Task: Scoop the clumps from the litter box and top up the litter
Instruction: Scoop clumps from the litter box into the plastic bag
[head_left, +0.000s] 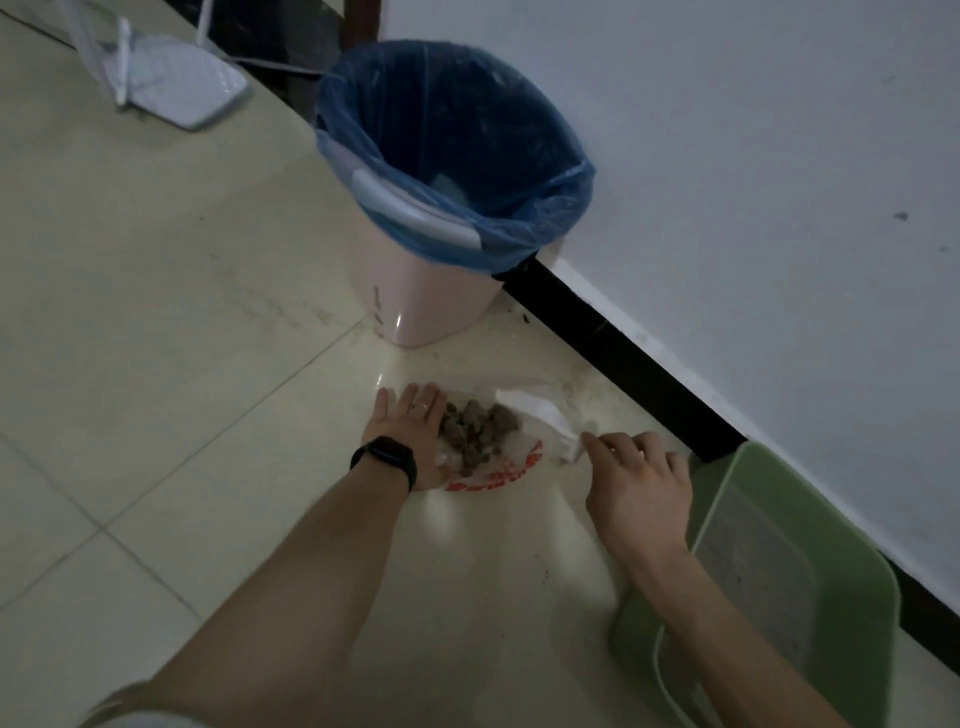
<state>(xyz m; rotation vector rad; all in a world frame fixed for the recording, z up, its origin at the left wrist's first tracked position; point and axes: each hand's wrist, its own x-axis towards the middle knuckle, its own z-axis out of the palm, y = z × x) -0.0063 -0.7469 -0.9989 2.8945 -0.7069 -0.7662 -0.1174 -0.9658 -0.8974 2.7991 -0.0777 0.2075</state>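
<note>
A pile of grey-brown litter clumps (478, 426) lies on a clear plastic bag with red print (511, 470) spread on the tiled floor. My left hand (410, 431) lies flat with straight fingers on the bag's left side, right beside the clumps. My right hand (636, 480) pinches the bag's white right edge (558, 423) with curled fingers. The green litter box (810, 582) holding grey litter stands at the lower right against the wall, under my right forearm.
A pink bin lined with a blue bag (447, 192) stands just beyond the clumps, by the wall's black skirting (623, 353). A white fan base (171, 83) sits on the floor at the top left. Bare tiled floor stretches to the left.
</note>
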